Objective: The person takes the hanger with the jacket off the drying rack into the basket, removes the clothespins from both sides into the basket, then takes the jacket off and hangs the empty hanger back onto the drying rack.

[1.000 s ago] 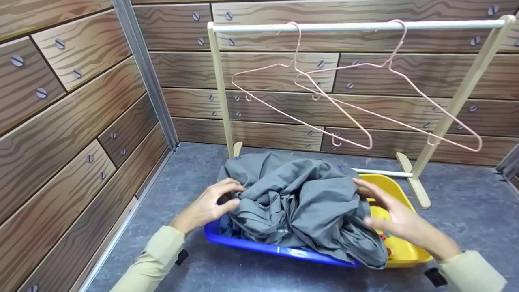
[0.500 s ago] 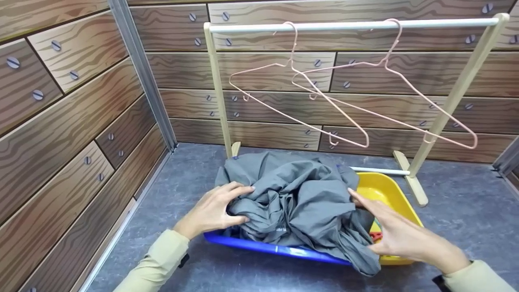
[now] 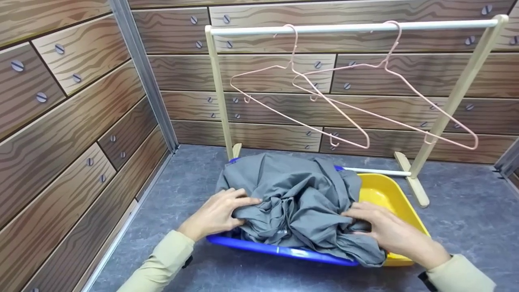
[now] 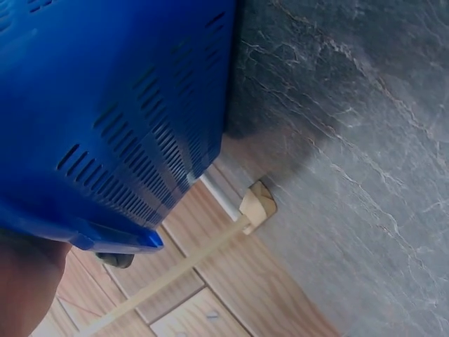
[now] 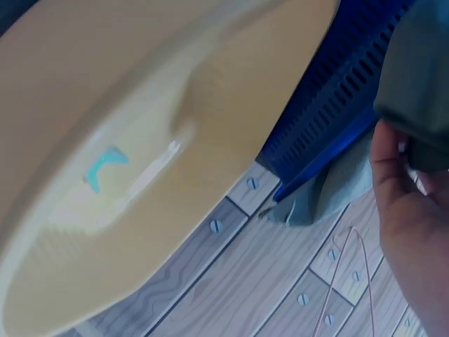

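A crumpled grey garment (image 3: 284, 190) with a small white tag lies heaped in a blue basket (image 3: 279, 250), spilling over its right rim. My left hand (image 3: 217, 213) grips the heap's left side, fingers on top and thumb lower down. On the right, my right hand (image 3: 391, 229) pinches a fold of the garment, its thumb partly hidden by cloth. The right wrist view shows those fingers (image 5: 389, 165) curled on the cloth. Only a blurred part of the left hand (image 4: 28, 288) appears by the basket's rim in the left wrist view.
A yellow basin (image 3: 399, 202) stands right against the blue basket, a small teal piece (image 5: 105, 167) inside it. Behind them is a rack with a white rail (image 3: 344, 28), from which two pink hangers (image 3: 340, 109) (image 3: 429, 103) hang. Wood-patterned walls (image 3: 81, 121) enclose the back and left.
My right hand has moved from the garment's edge over the basin onto the cloth and now pinches a fold. The left hand has shifted slightly right, farther onto the heap.
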`<state>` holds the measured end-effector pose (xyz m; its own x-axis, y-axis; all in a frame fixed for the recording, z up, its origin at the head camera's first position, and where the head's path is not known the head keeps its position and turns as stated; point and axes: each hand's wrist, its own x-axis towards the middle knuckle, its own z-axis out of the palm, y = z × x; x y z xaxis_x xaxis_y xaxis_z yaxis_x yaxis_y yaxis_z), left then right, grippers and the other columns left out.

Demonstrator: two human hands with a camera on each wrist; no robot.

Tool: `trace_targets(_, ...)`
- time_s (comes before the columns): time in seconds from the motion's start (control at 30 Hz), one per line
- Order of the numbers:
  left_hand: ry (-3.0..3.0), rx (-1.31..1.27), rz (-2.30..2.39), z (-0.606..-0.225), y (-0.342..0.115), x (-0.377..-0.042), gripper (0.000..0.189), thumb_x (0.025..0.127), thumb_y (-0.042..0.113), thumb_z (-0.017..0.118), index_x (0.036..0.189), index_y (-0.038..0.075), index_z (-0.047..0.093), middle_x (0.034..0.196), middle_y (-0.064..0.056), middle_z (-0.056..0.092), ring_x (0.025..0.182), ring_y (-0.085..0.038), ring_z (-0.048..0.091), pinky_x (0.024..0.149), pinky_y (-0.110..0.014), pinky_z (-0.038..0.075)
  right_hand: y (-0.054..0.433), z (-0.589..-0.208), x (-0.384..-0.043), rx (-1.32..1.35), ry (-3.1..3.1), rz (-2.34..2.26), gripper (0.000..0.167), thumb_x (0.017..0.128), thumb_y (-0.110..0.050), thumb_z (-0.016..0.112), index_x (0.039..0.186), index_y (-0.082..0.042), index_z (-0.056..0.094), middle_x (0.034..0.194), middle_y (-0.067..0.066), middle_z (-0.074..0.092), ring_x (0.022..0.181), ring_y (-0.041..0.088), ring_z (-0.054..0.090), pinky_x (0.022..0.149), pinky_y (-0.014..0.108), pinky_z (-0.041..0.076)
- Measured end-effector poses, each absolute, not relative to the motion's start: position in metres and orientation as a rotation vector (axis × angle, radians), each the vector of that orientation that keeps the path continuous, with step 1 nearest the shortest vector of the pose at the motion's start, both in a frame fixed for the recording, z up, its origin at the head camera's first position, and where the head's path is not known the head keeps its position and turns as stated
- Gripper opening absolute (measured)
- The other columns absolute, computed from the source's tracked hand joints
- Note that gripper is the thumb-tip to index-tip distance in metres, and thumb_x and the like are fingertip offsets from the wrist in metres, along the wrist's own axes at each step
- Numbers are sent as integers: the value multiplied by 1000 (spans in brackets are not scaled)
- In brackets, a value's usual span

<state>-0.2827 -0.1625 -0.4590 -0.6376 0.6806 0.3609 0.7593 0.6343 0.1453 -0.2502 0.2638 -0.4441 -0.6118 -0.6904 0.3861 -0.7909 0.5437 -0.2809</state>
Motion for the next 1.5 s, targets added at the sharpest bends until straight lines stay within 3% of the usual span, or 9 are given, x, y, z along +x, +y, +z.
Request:
trace_targets(0.17,-2590,-1171,-440,-462,-162,-282,49,74,20,79,121,29,70,102,11,57,92,-13,55,83,-35,47,256,-445,-254,1225,-2450,727,31,74,-3,83,99,-18,73,97,-11,62,83,9,59,78,27,51)
trace_targets(0.37,-2584,-1147,-467,-466,-162,-284,39,75,19,78,113,26,73,101,12,62,94,-13,59,85,-34,47,240,-448,-266,954,-2342,984,31,68,3,85,89,-19,76,89,-11,68,80,9,62,78,12,44)
trace_targets(0.87,-2593,-1121,-504,-469,-162,-285,40,76,20,78,115,24,73,106,10,64,98,-12,59,88,-34,45,229,-458,-289,891,-2285,985,26,77,2,79,97,-14,77,96,-9,69,85,11,65,80,13,44)
trace_targets(1.03,-2588,-1121,-508,-470,-162,-284,40,75,21,79,115,24,73,106,10,63,98,-12,58,87,-35,45,243,-443,-277,873,-2484,1130,19,93,-10,67,109,-17,75,103,-9,70,91,9,64,82,16,46)
trace_targets(1.17,-2593,-1123,-512,-470,-162,-284,41,75,22,79,115,24,72,106,11,63,98,-12,58,87,-35,45,260,-433,-266,926,-2627,1369,26,102,-13,52,123,-15,68,94,8,66,73,15,60,65,27,51)
trace_targets(1.27,-2603,-1122,-522,-470,-162,-284,41,76,22,79,116,24,72,106,11,63,99,-11,58,87,-35,45,270,-427,-257,945,-2771,1385,40,95,-21,63,135,-22,58,108,12,61,75,18,60,63,37,53)
trace_targets(1.37,-2603,-1119,-533,-469,-162,-284,41,76,21,79,116,24,72,107,11,63,99,-12,58,88,-35,45,274,-425,-252,975,-2880,1336,65,83,-27,78,142,-28,50,137,9,49,94,19,61,72,39,55)
trace_targets(1.43,-2604,-1115,-534,-469,-162,-284,41,75,20,79,116,23,72,107,10,64,99,-12,58,88,-35,45,273,-426,-250,1021,-2904,1284,74,78,-30,83,143,-28,47,140,9,46,94,19,61,71,34,55)
trace_targets(1.5,-2601,-1112,-530,-470,-162,-283,41,75,20,79,116,23,72,108,10,64,99,-12,58,88,-35,45,270,-429,-249,1056,-2886,1113,75,75,-35,85,141,-28,49,141,5,48,106,18,57,82,35,53)
